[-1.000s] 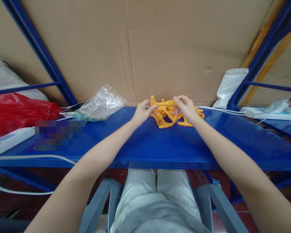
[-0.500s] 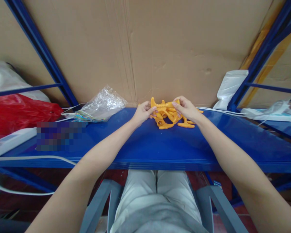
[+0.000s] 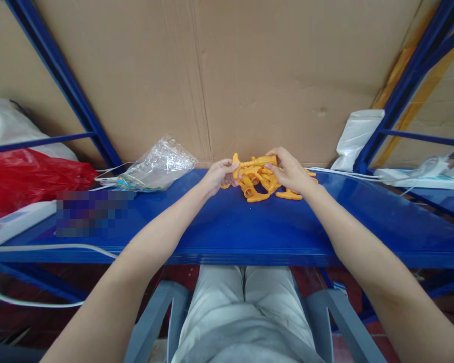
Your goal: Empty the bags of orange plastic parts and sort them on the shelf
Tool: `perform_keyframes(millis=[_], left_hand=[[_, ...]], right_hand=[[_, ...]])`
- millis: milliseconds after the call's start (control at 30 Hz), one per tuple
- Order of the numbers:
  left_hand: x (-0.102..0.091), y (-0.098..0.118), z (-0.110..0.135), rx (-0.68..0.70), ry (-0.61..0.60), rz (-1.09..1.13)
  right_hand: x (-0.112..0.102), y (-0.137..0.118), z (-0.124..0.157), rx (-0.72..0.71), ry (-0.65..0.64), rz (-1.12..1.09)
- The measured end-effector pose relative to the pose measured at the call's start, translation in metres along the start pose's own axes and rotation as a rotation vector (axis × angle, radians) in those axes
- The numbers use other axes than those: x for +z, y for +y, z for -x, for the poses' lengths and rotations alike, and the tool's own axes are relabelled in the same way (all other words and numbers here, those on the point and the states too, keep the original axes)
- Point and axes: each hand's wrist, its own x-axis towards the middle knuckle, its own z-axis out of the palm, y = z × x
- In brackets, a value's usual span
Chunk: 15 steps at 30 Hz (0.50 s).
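Pinching the crossbar end of an orange plastic piece (image 3: 263,161) between thumb and fingers of the left hand (image 3: 220,177); pinching its wider end with the right hand (image 3: 289,171). Held roughly level just over a pile of similar pieces (image 3: 258,197) on the blue table (image 3: 230,229); hard to tell whether touching them. Probably light and stiff, likely smooth and slightly slippery, with little risk of breaking. Best gripped at both ends, or along the ribbed middle for firmer purchase.
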Motion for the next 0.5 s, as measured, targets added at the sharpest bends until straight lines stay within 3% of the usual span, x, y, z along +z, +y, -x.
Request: perform_keyframes(millis=[233, 500], left_hand=[[0.001, 0.007, 0.003, -0.037, 0.014, 0.088], [0.009, 0.012, 0.005, -0.110, 0.038, 0.197]], right_hand=[[-0.006, -0.010, 0.002, -0.056, -0.081, 0.247], [-0.003, -0.017, 0.003, -0.028, 0.035, 0.463]])
